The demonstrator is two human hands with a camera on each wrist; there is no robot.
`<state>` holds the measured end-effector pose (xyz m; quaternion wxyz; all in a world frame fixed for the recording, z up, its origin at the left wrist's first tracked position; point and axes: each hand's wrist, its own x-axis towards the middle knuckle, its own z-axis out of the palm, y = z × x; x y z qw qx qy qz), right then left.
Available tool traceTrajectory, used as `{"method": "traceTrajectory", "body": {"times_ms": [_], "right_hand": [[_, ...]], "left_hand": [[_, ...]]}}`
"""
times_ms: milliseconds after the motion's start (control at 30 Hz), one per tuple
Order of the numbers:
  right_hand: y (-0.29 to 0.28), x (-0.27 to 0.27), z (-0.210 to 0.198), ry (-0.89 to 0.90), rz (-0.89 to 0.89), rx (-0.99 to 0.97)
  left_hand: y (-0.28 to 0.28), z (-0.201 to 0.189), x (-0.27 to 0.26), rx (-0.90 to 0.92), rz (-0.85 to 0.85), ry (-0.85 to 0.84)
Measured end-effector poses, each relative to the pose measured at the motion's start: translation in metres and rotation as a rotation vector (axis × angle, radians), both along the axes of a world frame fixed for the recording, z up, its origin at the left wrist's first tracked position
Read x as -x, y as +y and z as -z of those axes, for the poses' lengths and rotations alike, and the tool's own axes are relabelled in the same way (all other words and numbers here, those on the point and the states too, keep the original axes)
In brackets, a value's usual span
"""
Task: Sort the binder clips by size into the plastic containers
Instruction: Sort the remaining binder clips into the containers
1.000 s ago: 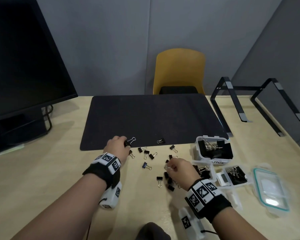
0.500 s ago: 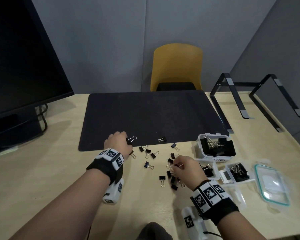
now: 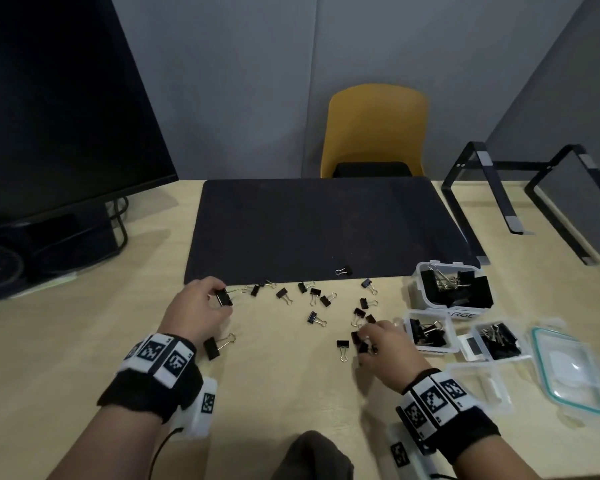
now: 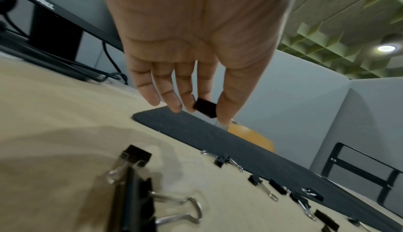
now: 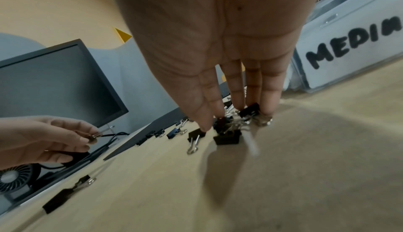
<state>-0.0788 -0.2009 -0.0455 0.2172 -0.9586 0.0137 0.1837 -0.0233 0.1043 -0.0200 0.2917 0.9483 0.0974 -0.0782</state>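
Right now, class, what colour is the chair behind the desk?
The chair is yellow, with a dark seat pad. It shows best in the head view.

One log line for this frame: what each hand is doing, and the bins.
left hand: pinches large clip | right hand: gathers small clips on desk | bins: open, part filled

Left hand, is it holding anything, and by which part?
Yes. The left hand pinches a black binder clip by its black body, between thumb and fingers.
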Motion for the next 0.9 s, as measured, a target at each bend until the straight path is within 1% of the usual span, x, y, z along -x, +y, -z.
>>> {"method": "traceTrajectory", "body": {"times_ms": [100,233,333,433,567,767,900], "right_hand": [[0.003,0.004,0.002,-0.020,-0.001,0.023],[0.013,0.007,-0.003,-0.087,-0.003,0.086],[0.032,0.003,-0.013,-0.160,-0.062,0.035],[0.056,-0.005,-0.020,-0.140,-0.130,-0.079],[0.092,-0.015,-0.019,-0.108,-0.232,-0.154],[0.148,-0.020,-0.009,-0.055,-0.356,-0.218],[0.180,-0.029,-0.002,-0.058,-0.464,-0.192]], "left_hand": [[0.011,-0.002,0.008,0.028,-0.064,-0.004],[0.022,0.001,0.018,0.017,-0.077,0.012],[0.026,0.003,0.025,0.023,-0.095,0.001],[0.031,0.005,0.031,0.035,-0.114,0.003],[0.041,0.006,0.034,0.048,-0.150,-0.002],[0.048,0.010,0.035,0.056,-0.162,-0.012],[0.049,0.013,0.031,0.047,-0.182,-0.017]]}}
